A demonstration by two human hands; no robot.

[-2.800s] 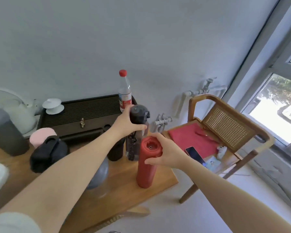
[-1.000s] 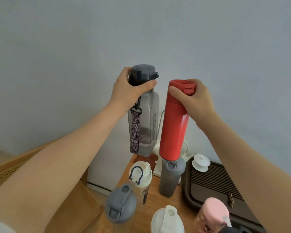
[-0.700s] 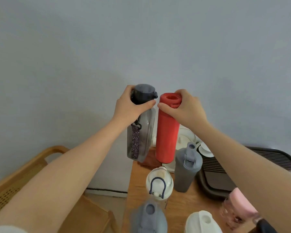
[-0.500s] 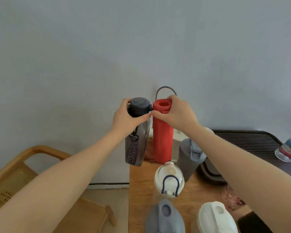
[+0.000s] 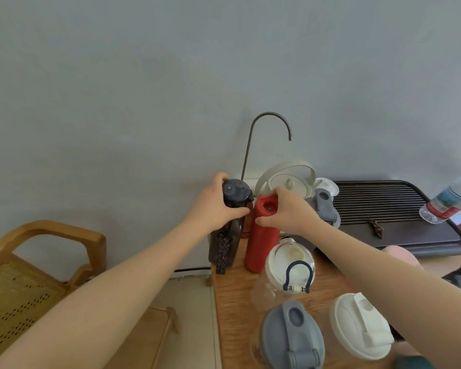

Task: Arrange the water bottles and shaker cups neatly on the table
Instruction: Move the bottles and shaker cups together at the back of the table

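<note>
Both hands are setting bottles down at the back left corner of the worktop (image 5: 232, 302); the left hand (image 5: 213, 206) has its fingers wrapped round the cap of the dark bottle (image 5: 225, 243), and the right hand (image 5: 288, 211) has its fingers closed on the top of the red bottle (image 5: 258, 246). The two stand upright and just beside each other, close to the wall, and look to be resting on the wood — though I can't tell for sure that either base is fully down.

To do this bit well I'd say: feel each base flat before letting go; gripping by the cap makes a tall bottle prone to rocking. The dark one sits right at the left edge with its strap (image 5: 222, 253) hanging past the side, so I'd nudge it inward a touch. Keep the pair square to the wall so a row can start from them; the clear bottle (image 5: 288, 265), grey shaker (image 5: 293, 334) and white shaker (image 5: 362, 326) are crowded just in front, so open the fingers straight up and pull the arms back high — a low elbow could knock those over.
</note>
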